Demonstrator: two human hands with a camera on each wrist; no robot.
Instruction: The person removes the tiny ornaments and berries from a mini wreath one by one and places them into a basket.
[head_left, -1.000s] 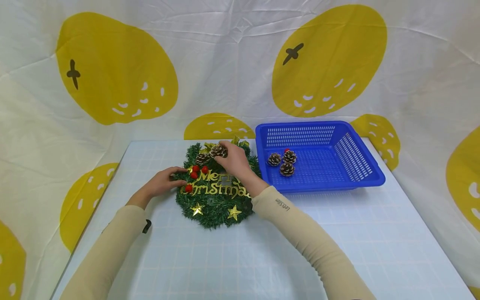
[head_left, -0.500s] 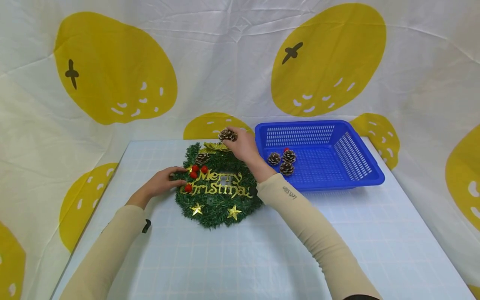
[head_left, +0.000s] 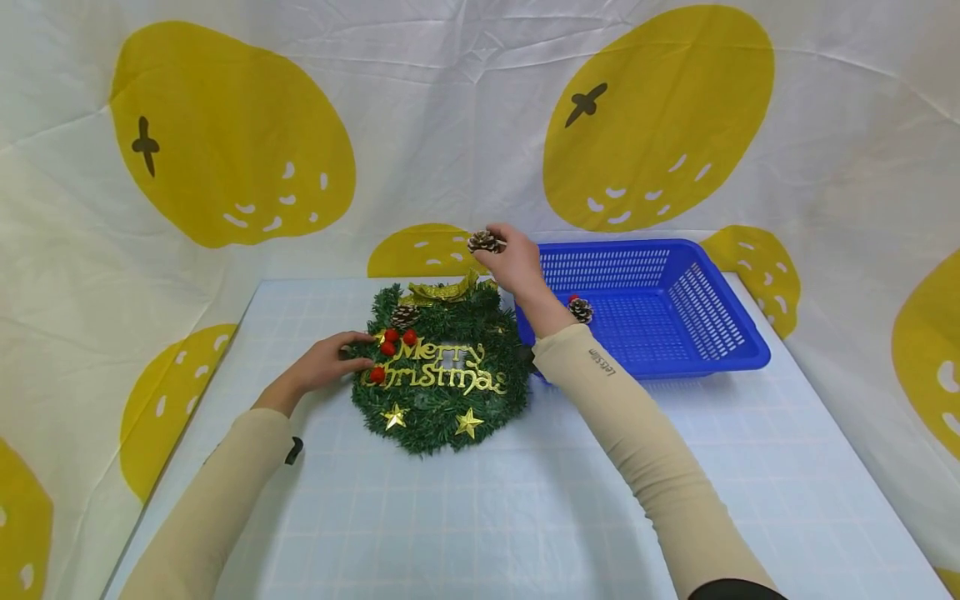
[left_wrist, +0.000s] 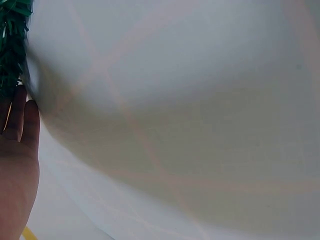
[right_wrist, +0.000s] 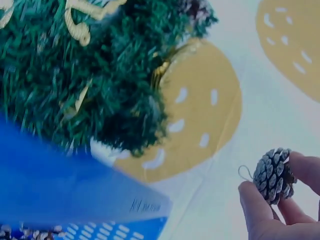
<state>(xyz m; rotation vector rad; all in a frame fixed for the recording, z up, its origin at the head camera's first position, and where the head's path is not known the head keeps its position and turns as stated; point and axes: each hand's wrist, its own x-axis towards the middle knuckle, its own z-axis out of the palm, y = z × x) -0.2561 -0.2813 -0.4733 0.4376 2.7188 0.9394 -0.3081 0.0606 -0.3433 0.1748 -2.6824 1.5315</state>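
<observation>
A green tinsel Christmas wreath [head_left: 442,417] lies on the table, with gold "Merry Christmas" lettering [head_left: 435,379], red berries, gold stars and a gold bow [head_left: 442,292]. On its upper left sits a pine cone [head_left: 405,316]. My left hand [head_left: 324,363] rests at the wreath's left edge, fingers fairly straight; the left wrist view shows fingers [left_wrist: 31,125] against the greenery. Above and right of the bow, my right hand [head_left: 517,260] pinches another pine cone [head_left: 485,242] between thumb and fingers. In the right wrist view, a thin loop sticks out from this pine cone [right_wrist: 274,175].
A blue plastic basket [head_left: 738,358] stands right of the wreath, close against it. Inside are a pine cone [head_left: 581,310] and a red berry [head_left: 573,297]; my right arm hides part of its left side. A fruit-print cloth [head_left: 450,125] hangs behind the table.
My right hand has lifted the pine cone off the wreath's top, moving up and to the right. The bow beneath shows more fully. My left hand has stayed in place.
</observation>
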